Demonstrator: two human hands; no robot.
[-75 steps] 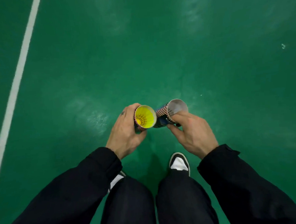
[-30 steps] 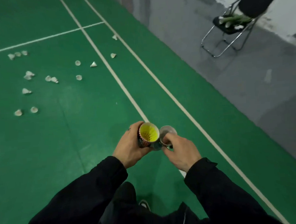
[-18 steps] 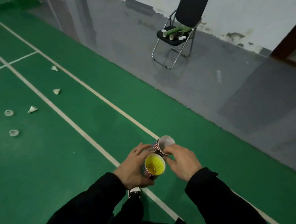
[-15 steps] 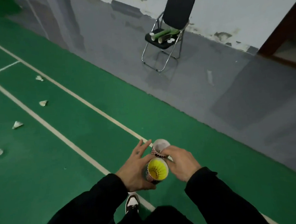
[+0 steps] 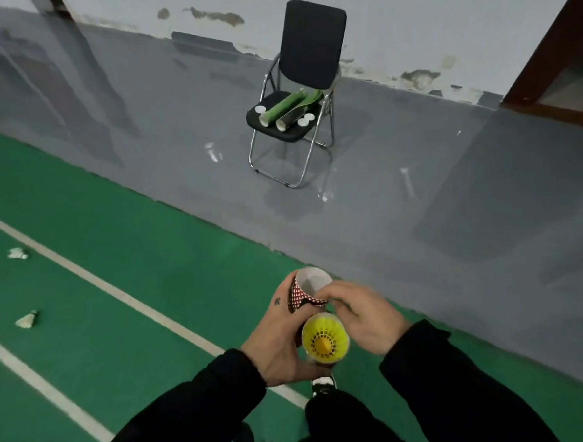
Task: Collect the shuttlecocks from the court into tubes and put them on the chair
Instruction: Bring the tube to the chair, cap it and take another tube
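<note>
Both hands hold tubes close together, well short of the chair (image 5: 310,49). The left hand (image 5: 277,341) curls its fingers around a red-patterned tube (image 5: 303,295) and a tube with a yellow shuttlecock (image 5: 324,338) showing in its mouth. The right hand (image 5: 367,318) pinches the patterned tube's rim. Two green tubes (image 5: 281,108) lie on the chair's seat. Left of the hands, two shuttlecocks (image 5: 26,319) lie on the green court (image 5: 149,263).

Two open tubes, a red-patterned one (image 5: 301,293) and one showing yellow shuttlecocks (image 5: 324,338) inside, are being held at lower centre, two white shuttlecocks (image 5: 18,253) are lying at left, and green tubes (image 5: 285,106) are resting on the black chair (image 5: 310,49) at upper centre.
</note>
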